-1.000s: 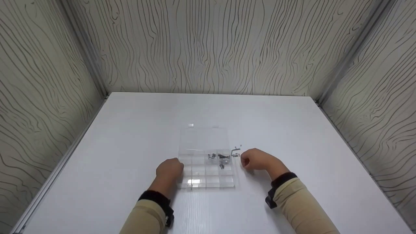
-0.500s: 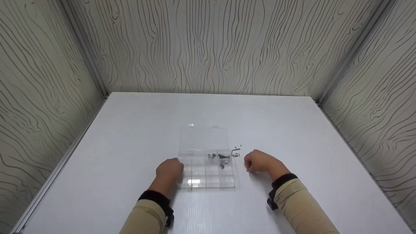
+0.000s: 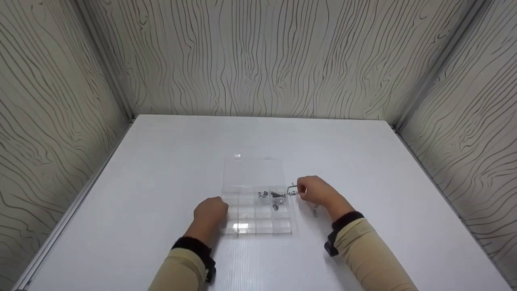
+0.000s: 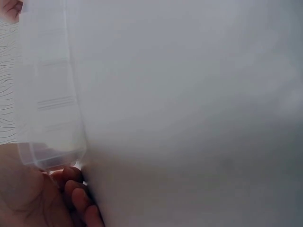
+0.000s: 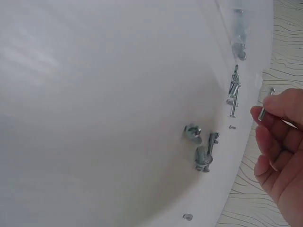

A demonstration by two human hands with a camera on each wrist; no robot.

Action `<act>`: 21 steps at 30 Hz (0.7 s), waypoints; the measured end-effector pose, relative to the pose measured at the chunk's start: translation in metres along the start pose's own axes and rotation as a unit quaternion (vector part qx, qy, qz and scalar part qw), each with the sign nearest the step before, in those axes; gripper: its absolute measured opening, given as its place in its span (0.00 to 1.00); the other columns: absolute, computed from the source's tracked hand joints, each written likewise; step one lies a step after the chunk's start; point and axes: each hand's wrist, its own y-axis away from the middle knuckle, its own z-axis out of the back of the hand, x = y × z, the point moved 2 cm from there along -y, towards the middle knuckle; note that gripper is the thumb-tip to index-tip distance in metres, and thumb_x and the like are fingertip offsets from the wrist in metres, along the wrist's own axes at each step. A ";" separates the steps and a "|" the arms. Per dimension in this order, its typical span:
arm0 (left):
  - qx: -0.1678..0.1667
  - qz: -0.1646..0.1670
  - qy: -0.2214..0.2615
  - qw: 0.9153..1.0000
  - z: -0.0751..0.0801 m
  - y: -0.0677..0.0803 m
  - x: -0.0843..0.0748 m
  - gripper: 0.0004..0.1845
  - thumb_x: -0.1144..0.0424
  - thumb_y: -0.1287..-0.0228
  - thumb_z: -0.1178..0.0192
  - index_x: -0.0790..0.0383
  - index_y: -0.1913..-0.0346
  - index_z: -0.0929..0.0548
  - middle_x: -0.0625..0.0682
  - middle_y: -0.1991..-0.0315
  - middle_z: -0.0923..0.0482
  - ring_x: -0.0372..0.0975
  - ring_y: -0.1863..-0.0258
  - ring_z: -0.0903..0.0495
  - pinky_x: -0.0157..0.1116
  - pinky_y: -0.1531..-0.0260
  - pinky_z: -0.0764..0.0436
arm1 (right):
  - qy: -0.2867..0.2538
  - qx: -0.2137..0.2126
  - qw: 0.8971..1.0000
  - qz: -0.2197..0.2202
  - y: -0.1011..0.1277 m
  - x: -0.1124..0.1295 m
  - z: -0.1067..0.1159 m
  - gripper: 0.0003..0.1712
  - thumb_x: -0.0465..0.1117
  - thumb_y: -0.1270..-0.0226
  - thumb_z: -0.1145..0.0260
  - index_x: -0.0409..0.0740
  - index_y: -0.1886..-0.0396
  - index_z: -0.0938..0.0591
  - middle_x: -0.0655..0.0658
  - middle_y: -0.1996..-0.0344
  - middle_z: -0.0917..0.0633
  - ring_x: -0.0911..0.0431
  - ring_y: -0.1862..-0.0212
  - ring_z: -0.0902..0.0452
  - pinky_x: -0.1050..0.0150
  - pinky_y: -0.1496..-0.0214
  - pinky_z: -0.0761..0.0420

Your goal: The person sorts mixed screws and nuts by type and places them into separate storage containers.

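Okay, tan sleeves (image 3: pixel 373 252): both mine, poking in from the bottom edge.
Black wristbands (image 3: pixel 192 244): one per arm, each with a dark block on its inner side.
Left hand (image 3: pixel 211 211): fingers curled in, got a grip on the left edge of the box.
Clear plastic compartment box (image 3: pixel 258 233): flat on the table between my hands, roughly mid-scene.
Chunky bolts (image 5: pixel 203 158): clumped loose on the table, with one stray piece (image 5: pixel 188 217) apart from them, too blurry to name.
Right hand (image 3: pixel 317 190): just off the box's right side, toward the back; thumb and index finger pinched together, the others loosely bent.
Pinched screw (image 5: pixel 262 114): thin and silvery, between that thumb and finger; can't make it out from the head view.
Long screws (image 5: pixel 234 90): lying loose just beside the box's right edge.
Boxed hardware (image 3: pixel 278 195): small metal bits in three compartments toward the far right corner.
Lid (image 3: pixel 253 171): see-through, folded back away from me.
White tabletop (image 3: pixel 161 161): runs under everything.
Wood-grain panels (image 3: pixel 258 60): walls on the back and both sides.
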 end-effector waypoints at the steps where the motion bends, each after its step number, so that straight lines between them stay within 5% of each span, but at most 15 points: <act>1: 0.000 0.006 0.009 1.000 0.000 0.000 0.000 0.08 0.71 0.61 0.36 0.60 0.73 0.21 0.52 0.68 0.23 0.42 0.70 0.27 0.41 0.73 0.22 | -0.001 -0.009 1.000 0.003 -0.002 0.003 0.001 0.06 0.32 0.45 0.36 0.46 0.74 0.24 0.51 0.75 0.23 0.57 0.69 0.29 0.62 0.66 0.25; 7: -0.001 0.022 0.027 0.999 -0.002 -0.001 0.001 0.03 0.68 0.53 0.40 0.61 0.72 0.20 0.53 0.66 0.22 0.44 0.67 0.24 0.42 0.71 0.22 | -0.001 -0.048 0.999 0.006 -0.010 0.019 -0.002 0.05 0.34 0.44 0.36 0.47 0.73 0.23 0.51 0.74 0.23 0.56 0.67 0.27 0.61 0.62 0.24; 9: -0.003 0.010 0.005 1.000 -0.002 -0.001 0.001 0.04 0.70 0.57 0.38 0.60 0.74 0.21 0.52 0.67 0.22 0.43 0.69 0.25 0.42 0.73 0.22 | 0.000 -0.052 0.999 0.005 -0.012 0.025 -0.003 0.04 0.35 0.43 0.36 0.47 0.73 0.23 0.51 0.74 0.23 0.56 0.67 0.27 0.61 0.62 0.24; 12: -0.005 0.001 -0.009 1.000 -0.001 -0.001 0.000 0.06 0.70 0.61 0.37 0.59 0.77 0.22 0.51 0.69 0.23 0.43 0.71 0.27 0.42 0.74 0.23 | 0.006 -0.051 0.999 0.004 -0.014 0.033 -0.006 0.03 0.35 0.43 0.36 0.48 0.72 0.22 0.51 0.74 0.23 0.56 0.67 0.27 0.61 0.61 0.24; 21: -0.008 0.006 -0.005 1.000 -0.001 -0.003 0.000 0.03 0.69 0.50 0.42 0.60 0.70 0.19 0.52 0.63 0.21 0.45 0.65 0.23 0.44 0.71 0.22 | 0.017 -0.041 0.999 0.006 -0.018 0.042 -0.016 0.04 0.36 0.45 0.36 0.49 0.75 0.23 0.52 0.77 0.24 0.57 0.70 0.29 0.61 0.65 0.25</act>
